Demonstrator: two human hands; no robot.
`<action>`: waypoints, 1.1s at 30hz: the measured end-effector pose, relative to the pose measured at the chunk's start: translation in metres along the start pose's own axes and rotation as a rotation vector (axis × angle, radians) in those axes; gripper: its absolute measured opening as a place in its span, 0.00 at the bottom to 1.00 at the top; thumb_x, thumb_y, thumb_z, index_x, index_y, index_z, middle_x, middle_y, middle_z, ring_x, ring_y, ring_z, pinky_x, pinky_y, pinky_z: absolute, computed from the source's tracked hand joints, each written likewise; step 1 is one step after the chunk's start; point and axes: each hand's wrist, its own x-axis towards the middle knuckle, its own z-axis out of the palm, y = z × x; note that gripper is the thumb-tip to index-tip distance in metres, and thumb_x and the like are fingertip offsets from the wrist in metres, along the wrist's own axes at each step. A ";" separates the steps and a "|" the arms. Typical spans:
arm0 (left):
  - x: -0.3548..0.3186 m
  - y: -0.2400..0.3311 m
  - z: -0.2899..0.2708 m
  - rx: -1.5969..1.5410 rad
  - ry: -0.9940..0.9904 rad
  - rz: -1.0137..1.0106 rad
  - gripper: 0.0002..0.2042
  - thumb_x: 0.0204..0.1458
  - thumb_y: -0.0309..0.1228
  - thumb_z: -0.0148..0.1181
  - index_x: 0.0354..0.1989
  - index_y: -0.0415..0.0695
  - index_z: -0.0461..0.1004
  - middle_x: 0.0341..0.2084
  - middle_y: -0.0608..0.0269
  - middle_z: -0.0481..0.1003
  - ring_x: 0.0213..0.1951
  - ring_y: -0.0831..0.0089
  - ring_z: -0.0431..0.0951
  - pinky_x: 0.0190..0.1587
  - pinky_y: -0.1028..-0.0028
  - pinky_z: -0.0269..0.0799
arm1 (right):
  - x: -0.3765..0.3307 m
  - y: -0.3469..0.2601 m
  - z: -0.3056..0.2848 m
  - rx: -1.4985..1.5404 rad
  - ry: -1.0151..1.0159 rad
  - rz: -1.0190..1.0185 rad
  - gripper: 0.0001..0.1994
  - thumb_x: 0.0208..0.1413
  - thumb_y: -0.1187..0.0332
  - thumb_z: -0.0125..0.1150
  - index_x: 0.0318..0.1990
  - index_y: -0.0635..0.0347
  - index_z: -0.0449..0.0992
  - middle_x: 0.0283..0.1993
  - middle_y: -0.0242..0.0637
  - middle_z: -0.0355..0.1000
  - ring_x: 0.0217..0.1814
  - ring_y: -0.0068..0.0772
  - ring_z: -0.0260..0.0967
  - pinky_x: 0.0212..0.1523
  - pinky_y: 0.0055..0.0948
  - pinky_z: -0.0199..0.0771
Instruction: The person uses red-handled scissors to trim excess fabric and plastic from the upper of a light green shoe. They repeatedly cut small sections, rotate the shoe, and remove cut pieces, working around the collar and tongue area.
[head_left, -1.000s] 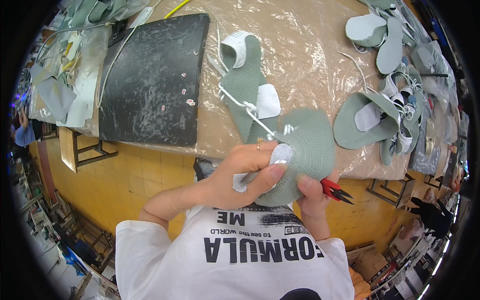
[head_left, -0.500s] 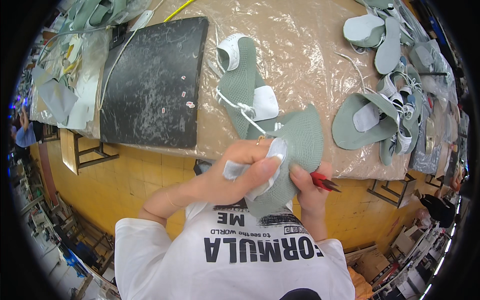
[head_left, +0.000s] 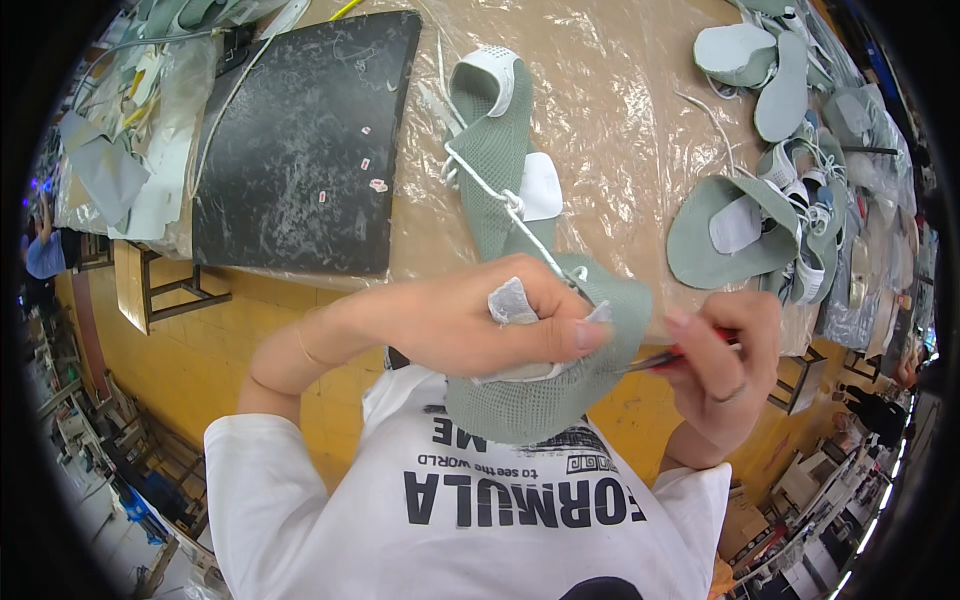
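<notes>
Green knit shoe upper (head_left: 530,410) is held up in front of the person's white shirt (head_left: 520,540), at the table's near edge. The left hand (head_left: 490,320) lies across its left and upper part, pinching it with the thumb on top; the fingers beneath are hidden. Just off its right side, the right hand (head_left: 730,365) grips red-handled snips (head_left: 682,354), slightly blurred, tips at the fabric's edge; contact cannot be told. White lace (head_left: 485,185) runs beyond to a second upper (head_left: 490,215) on the plastic-covered table (head_left: 610,130), beside a black board (head_left: 300,150).
</notes>
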 end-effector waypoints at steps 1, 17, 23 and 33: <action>0.001 0.000 0.000 0.003 -0.008 0.007 0.21 0.62 0.40 0.47 0.20 0.39 0.68 0.13 0.76 0.61 0.19 0.87 0.55 0.19 0.79 0.54 | 0.004 -0.001 0.001 -0.113 -0.018 -0.117 0.26 0.31 0.67 0.68 0.46 0.38 0.79 0.30 0.23 0.63 0.28 0.24 0.62 0.31 0.23 0.57; 0.002 0.001 -0.002 0.018 -0.080 -0.018 0.19 0.63 0.39 0.46 0.25 0.37 0.71 0.15 0.75 0.65 0.21 0.88 0.59 0.22 0.80 0.58 | 0.013 -0.008 0.002 -0.154 -0.100 -0.241 0.23 0.28 0.64 0.68 0.40 0.31 0.81 0.29 0.21 0.64 0.29 0.25 0.62 0.32 0.28 0.56; 0.002 0.002 0.003 0.008 -0.040 -0.033 0.18 0.62 0.38 0.47 0.24 0.37 0.70 0.15 0.75 0.65 0.20 0.87 0.59 0.22 0.80 0.58 | 0.012 -0.006 0.004 -0.136 -0.097 -0.278 0.22 0.29 0.64 0.68 0.39 0.31 0.82 0.29 0.20 0.64 0.29 0.24 0.61 0.32 0.29 0.55; 0.005 -0.001 -0.002 -0.023 -0.065 -0.124 0.18 0.62 0.37 0.48 0.22 0.39 0.69 0.14 0.76 0.64 0.19 0.87 0.58 0.20 0.80 0.56 | 0.013 -0.004 0.005 -0.200 -0.117 -0.373 0.25 0.31 0.64 0.65 0.46 0.33 0.79 0.28 0.21 0.62 0.30 0.25 0.60 0.32 0.30 0.54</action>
